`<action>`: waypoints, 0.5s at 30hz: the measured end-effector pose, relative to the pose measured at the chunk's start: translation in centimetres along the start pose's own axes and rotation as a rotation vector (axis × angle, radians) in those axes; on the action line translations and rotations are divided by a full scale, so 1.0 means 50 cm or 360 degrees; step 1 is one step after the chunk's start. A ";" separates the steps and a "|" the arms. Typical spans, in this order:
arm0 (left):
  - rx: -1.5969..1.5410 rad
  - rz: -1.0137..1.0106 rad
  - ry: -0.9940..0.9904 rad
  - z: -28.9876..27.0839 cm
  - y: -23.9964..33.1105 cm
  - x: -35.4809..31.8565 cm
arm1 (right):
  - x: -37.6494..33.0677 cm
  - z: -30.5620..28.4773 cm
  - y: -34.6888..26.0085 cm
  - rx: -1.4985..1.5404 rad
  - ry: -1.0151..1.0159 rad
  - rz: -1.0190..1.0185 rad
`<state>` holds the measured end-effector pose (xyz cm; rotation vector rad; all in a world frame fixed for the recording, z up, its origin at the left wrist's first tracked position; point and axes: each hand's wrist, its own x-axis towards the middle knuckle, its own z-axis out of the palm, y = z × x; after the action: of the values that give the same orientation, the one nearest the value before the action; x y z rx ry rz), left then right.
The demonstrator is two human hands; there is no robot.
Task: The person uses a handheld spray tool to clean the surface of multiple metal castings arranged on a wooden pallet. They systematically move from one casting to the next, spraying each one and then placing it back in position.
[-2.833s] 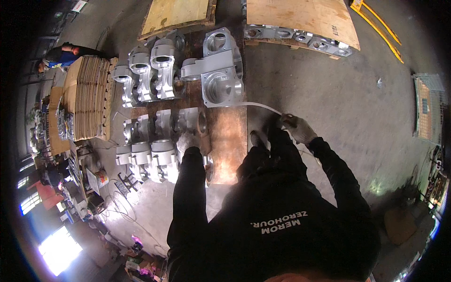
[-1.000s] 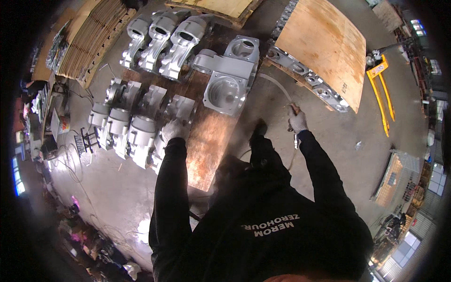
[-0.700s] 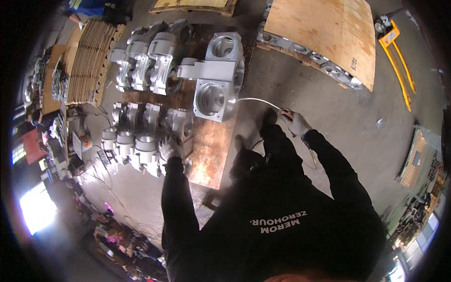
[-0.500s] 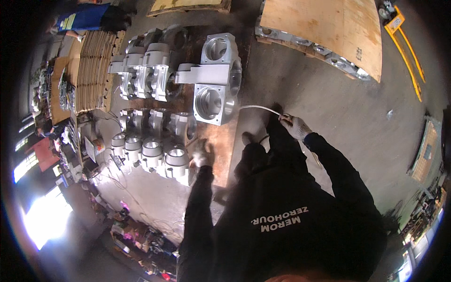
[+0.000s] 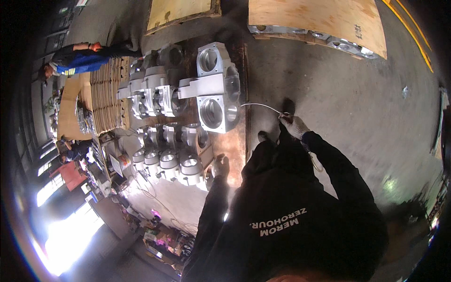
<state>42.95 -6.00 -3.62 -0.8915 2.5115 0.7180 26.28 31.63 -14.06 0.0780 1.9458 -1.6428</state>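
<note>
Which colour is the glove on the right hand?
White or light grey; the right hand wears it while holding a thin pale tube. Head view.

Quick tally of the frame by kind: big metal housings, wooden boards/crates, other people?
Large square metal housings: 2
Wooden boards or crates: 2
Other people at the left: 2
Total: 6
The smaller castings by the left hand are too crowded to count. The right hand holds a thin tube.

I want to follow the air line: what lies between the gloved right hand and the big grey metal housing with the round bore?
In the head view, only a thin pale hose runs from the right hand to the housing, over bare concrete floor.
</note>
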 end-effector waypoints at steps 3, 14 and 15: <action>-0.0027 -0.0018 -0.0006 -0.013 -0.021 0.041 | 0.004 0.038 0.056 -0.0206 0.0049 0.0116; 0.0040 0.0600 0.0043 -0.059 0.016 0.013 | -0.100 0.160 -0.084 0.0349 0.0210 0.0435; 0.0124 0.0710 0.0109 -0.083 -0.006 0.011 | -0.105 0.172 -0.095 0.0436 0.0183 0.0518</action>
<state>42.04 -8.82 -0.69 -0.3313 2.8110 0.7207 32.09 24.29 -8.03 0.5764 1.6685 -1.6977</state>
